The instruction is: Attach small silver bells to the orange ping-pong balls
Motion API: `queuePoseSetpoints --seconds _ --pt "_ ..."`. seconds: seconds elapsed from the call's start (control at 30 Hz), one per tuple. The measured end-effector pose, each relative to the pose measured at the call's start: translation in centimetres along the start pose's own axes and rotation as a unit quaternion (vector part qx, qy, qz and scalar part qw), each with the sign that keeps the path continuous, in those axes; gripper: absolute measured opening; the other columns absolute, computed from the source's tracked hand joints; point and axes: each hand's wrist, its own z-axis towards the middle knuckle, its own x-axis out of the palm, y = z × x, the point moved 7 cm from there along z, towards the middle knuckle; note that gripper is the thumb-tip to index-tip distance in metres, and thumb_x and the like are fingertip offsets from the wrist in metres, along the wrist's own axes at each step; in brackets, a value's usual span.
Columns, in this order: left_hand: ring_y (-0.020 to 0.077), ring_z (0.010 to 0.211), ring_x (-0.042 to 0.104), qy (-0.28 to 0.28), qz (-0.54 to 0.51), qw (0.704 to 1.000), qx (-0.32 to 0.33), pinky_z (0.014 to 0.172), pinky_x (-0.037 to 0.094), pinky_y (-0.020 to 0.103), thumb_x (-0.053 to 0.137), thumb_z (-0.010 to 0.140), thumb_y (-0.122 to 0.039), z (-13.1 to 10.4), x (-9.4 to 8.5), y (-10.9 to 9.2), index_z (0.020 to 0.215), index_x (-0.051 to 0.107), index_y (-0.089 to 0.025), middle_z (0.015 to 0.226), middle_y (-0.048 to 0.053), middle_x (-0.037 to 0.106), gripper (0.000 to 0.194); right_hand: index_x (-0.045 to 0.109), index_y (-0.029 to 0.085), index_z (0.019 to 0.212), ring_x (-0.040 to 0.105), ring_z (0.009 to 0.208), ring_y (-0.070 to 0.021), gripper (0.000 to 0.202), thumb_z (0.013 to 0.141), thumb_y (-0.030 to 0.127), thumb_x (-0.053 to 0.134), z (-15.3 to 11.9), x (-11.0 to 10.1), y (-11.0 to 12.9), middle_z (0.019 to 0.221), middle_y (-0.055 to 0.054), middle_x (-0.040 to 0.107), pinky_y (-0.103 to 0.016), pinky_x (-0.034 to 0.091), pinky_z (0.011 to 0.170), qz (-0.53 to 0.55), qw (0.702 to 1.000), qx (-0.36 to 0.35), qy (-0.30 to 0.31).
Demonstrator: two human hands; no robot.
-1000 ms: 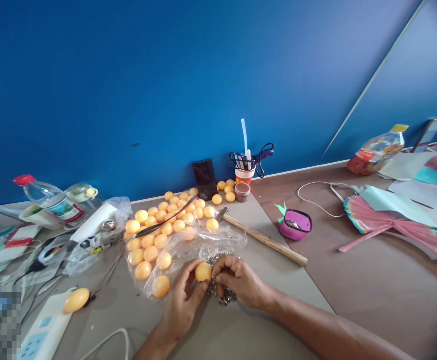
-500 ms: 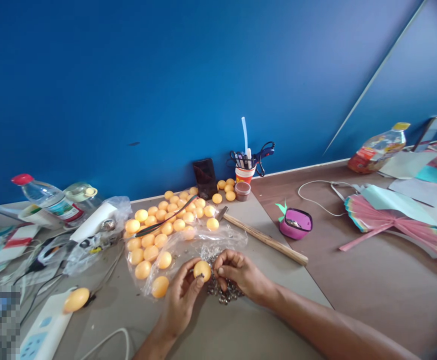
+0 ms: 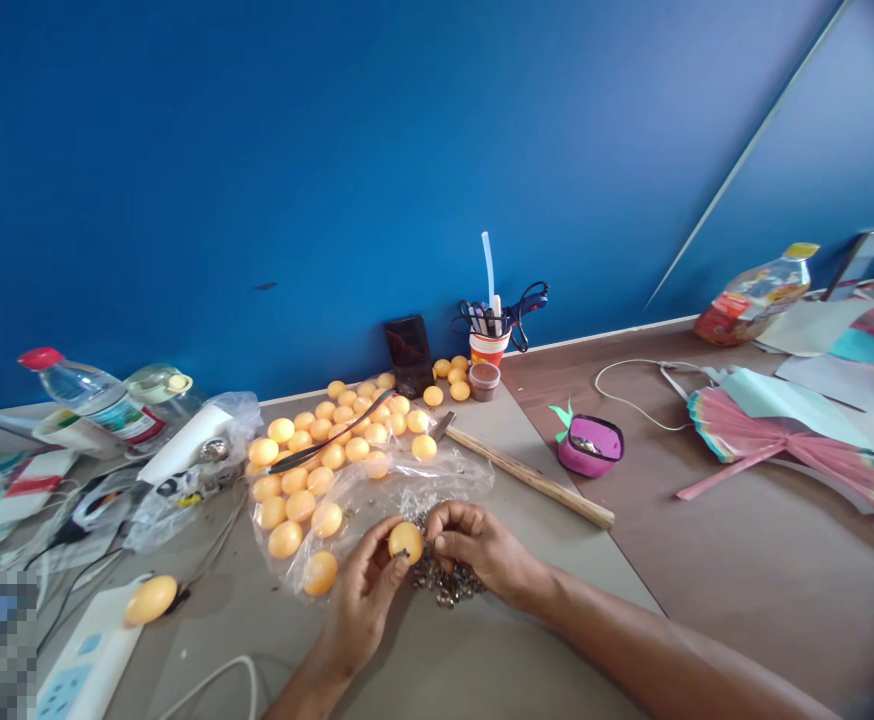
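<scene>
My left hand [image 3: 366,595] grips an orange ball [image 3: 405,543], about the size of a ping-pong ball, between thumb and fingers. A small dark mark or bit shows on the ball's lower side near my thumb. Close on the right, my right hand [image 3: 478,545] is closed with thumb and fingertips pinched together; what they hold, if anything, is too small to make out. Under and beside it lies a pile of small shiny metal pieces [image 3: 448,588]. Behind my hands, many more orange balls [image 3: 300,505] rest on and in a clear plastic bag [image 3: 366,495].
A hammer [image 3: 531,478] lies right of the bag, near a purple pouch [image 3: 591,447]. A phone [image 3: 409,357] and a cup of tools [image 3: 489,347] stand against the blue wall. Left are a power strip [image 3: 81,665] and bottles [image 3: 103,400]; right, a pink paper fan [image 3: 786,440].
Almost nothing differs. The ball has turned slightly in my left hand, and my right hand's fingers have shifted a little beside it.
</scene>
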Motion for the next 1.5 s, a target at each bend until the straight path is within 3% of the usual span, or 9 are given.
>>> queuePoseSetpoints --seconds 0.13,0.27,0.57,0.77,1.17,1.5 --pt "0.0242 0.098 0.065 0.028 0.021 0.999 0.009 0.085 0.054 0.033 0.060 0.083 -0.042 -0.2 0.4 -0.2 0.115 0.060 -0.018 0.108 0.010 0.069 0.040 0.058 0.016 0.072 0.043 0.058 -0.0085 0.036 0.072 0.050 0.071 -0.2 0.3 0.9 0.067 0.002 0.050 -0.023 0.035 0.056 -0.069 0.997 -0.046 -0.002" --pt "0.0237 0.098 0.064 0.035 0.032 0.999 0.016 0.085 0.053 0.034 0.059 0.084 -0.042 -0.2 0.6 -0.6 0.114 0.059 -0.018 0.107 0.010 0.068 0.039 0.057 0.017 0.072 0.048 0.066 -0.0109 0.027 0.074 0.041 0.069 -0.4 0.6 1.1 0.078 0.000 0.051 -0.024 0.040 0.061 -0.116 0.991 -0.063 -0.012" --pt "0.0231 0.099 0.063 0.024 0.081 0.996 0.039 0.085 0.053 0.033 0.059 0.085 -0.039 -0.1 0.4 -0.4 0.114 0.060 -0.019 0.107 0.009 0.067 0.035 0.057 0.017 0.069 0.050 0.064 -0.0106 0.003 0.072 0.017 0.056 -0.5 0.8 0.7 0.075 0.000 0.053 -0.023 0.043 0.059 -0.154 0.987 -0.035 -0.017" --pt "0.0227 0.098 0.063 0.014 0.113 0.992 0.051 0.084 0.053 0.033 0.061 0.083 -0.038 -0.1 0.3 -0.6 0.113 0.061 -0.020 0.106 0.008 0.068 0.035 0.054 0.018 0.072 0.050 0.057 -0.0106 0.002 0.072 0.016 0.055 -0.5 1.0 0.3 0.065 0.002 0.054 -0.023 0.042 0.054 -0.130 0.992 0.000 -0.001" --pt "0.0223 0.098 0.062 0.008 0.160 0.983 0.093 0.086 0.053 0.038 0.057 0.086 -0.031 -0.3 0.6 -0.9 0.112 0.059 -0.020 0.106 0.009 0.065 0.029 0.052 0.017 0.072 0.050 0.053 -0.0097 0.008 0.065 0.015 0.050 -0.5 0.9 -0.4 0.058 0.003 0.056 -0.021 0.039 0.052 -0.122 0.990 0.064 -0.033" --pt "0.0222 0.096 0.064 -0.014 0.214 0.967 0.134 0.084 0.054 0.037 0.057 0.085 -0.028 -0.6 0.7 -1.9 0.110 0.059 -0.019 0.102 0.009 0.066 0.027 0.052 0.018 0.071 0.050 0.052 -0.0108 0.008 0.064 0.015 0.049 -0.5 0.8 -0.8 0.057 0.003 0.057 -0.021 0.038 0.049 -0.131 0.987 0.074 -0.054"
